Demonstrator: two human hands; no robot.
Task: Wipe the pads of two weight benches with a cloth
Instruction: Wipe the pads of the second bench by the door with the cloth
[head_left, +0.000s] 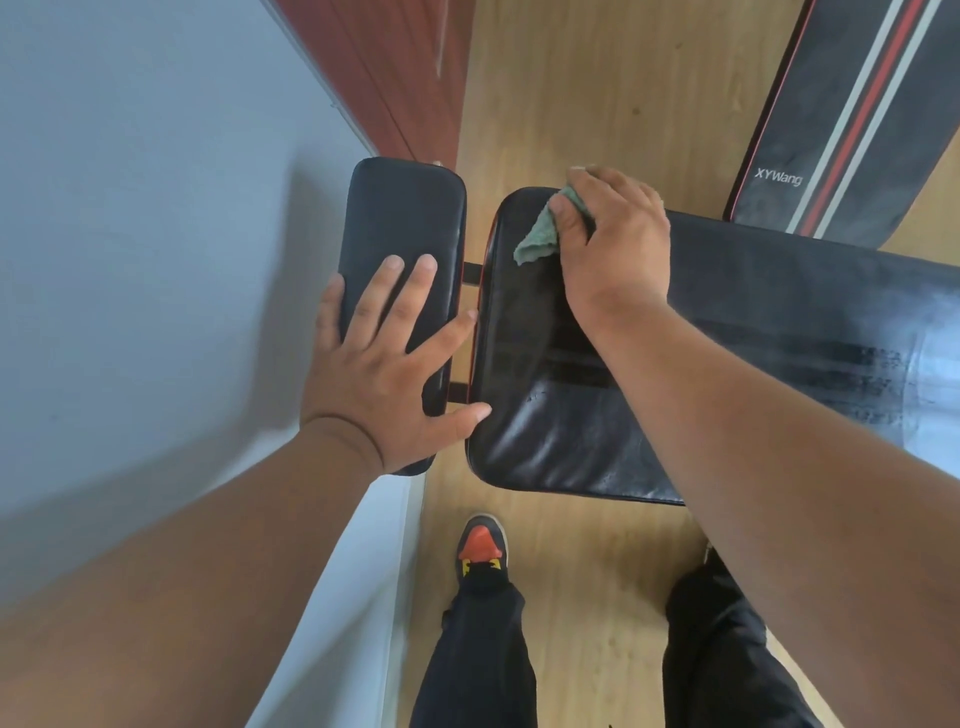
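Wood floor (571, 104) — two benches (727, 322)

I see bright, even daylight; sheen glares off the long pad (779, 364), a soft shadow crosses the wall (130, 208), and wide-angle bending warps the slightly blurred edges.

A pale grey wall (145, 218) is seen across the left of the frame, edged by a white baseboard (358, 587) at the lower centre. A reddish-brown wooden panel (395, 67) is set at the upper centre. Light wood flooring (597, 93) is spread through the middle. At the bottom, dark trouser legs (478, 660) and a black shoe with an orange toe (482, 545) are shown
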